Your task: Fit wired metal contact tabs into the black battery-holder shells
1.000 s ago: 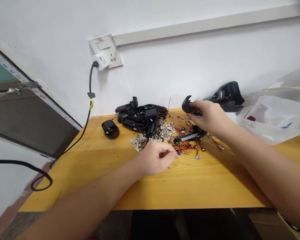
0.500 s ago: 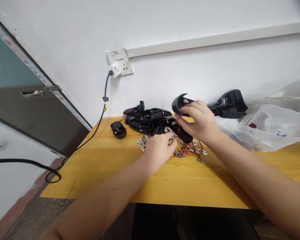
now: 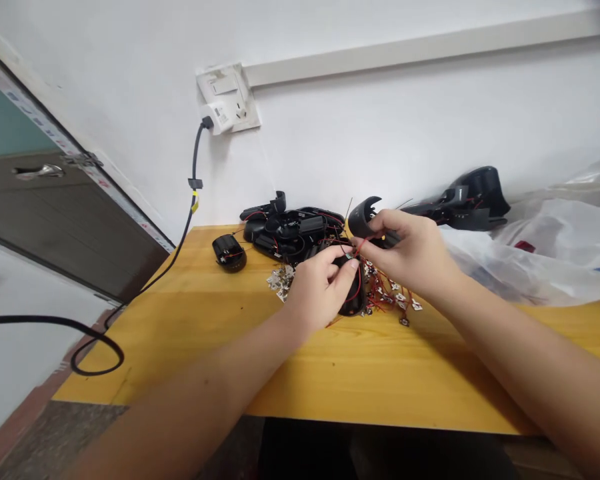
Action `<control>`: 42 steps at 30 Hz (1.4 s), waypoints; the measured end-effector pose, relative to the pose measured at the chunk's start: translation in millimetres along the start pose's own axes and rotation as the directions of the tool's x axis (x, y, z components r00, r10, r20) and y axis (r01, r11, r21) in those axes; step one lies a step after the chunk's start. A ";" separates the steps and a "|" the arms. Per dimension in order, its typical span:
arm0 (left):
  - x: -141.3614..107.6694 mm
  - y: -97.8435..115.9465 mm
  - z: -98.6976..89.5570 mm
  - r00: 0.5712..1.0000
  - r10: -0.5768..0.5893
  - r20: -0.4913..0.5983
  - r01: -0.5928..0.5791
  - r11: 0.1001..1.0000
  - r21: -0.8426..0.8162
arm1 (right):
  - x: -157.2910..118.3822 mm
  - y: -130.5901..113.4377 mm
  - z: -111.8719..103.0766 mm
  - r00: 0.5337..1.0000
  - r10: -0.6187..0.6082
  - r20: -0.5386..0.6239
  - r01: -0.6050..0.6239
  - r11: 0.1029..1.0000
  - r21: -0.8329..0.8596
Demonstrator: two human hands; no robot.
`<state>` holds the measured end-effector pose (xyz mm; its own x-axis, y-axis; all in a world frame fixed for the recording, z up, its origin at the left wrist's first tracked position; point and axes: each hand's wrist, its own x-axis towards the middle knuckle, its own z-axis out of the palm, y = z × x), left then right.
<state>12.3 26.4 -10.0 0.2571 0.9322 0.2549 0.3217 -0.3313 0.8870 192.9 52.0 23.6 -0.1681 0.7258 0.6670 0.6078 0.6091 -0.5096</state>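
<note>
My right hand (image 3: 410,247) is shut on a black plastic shell (image 3: 364,220), its open curved end pointing left. My left hand (image 3: 321,290) is close against it, fingers pinching a thin red wire (image 3: 359,250) near a small metal tab. Below that hand lies a long black plastic part (image 3: 355,303), partly hidden by my fingers. Small metal terminals with red wires (image 3: 390,293) are scattered around it, and more silver pieces (image 3: 279,280) lie left of my left hand.
A heap of black housings with wires (image 3: 293,233) and a small black cylinder (image 3: 229,253) sit on the yellow wooden table (image 3: 180,363). Another black housing (image 3: 467,203) rests on a white plastic bag (image 3: 530,257). A black cable (image 3: 193,193) runs from a wall socket (image 3: 227,97).
My left hand has risen from the table to the wire beside my right hand. The black shell stays in my right hand, and the long black part now lies under my left hand.
</note>
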 end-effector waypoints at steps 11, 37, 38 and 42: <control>7.4 1.2 -3.8 0.974 -0.220 0.051 0.225 0.960 -0.168 | -1.2 11.4 -13.1 0.930 0.021 0.368 0.037 0.988 -0.152; -1.0 9.7 -3.3 0.989 -0.142 0.027 0.138 0.983 0.122 | -5.6 18.1 -6.7 0.929 0.010 0.369 -0.129 0.945 0.301; -0.9 9.4 -3.1 0.988 -0.152 0.014 0.149 0.981 0.128 | -6.0 18.2 -5.6 0.928 0.032 0.372 -0.159 0.936 0.315; 1.3 4.7 -4.1 0.986 -0.166 -0.030 0.169 0.962 0.214 | -7.2 17.5 -2.1 0.919 0.114 0.376 -0.245 0.916 0.319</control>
<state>10.4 26.6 -3.8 0.1728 0.9782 0.1152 0.5483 -0.1927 0.8138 206.3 56.7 11.0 -0.3772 0.8573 0.3503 0.3499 0.4822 -0.8032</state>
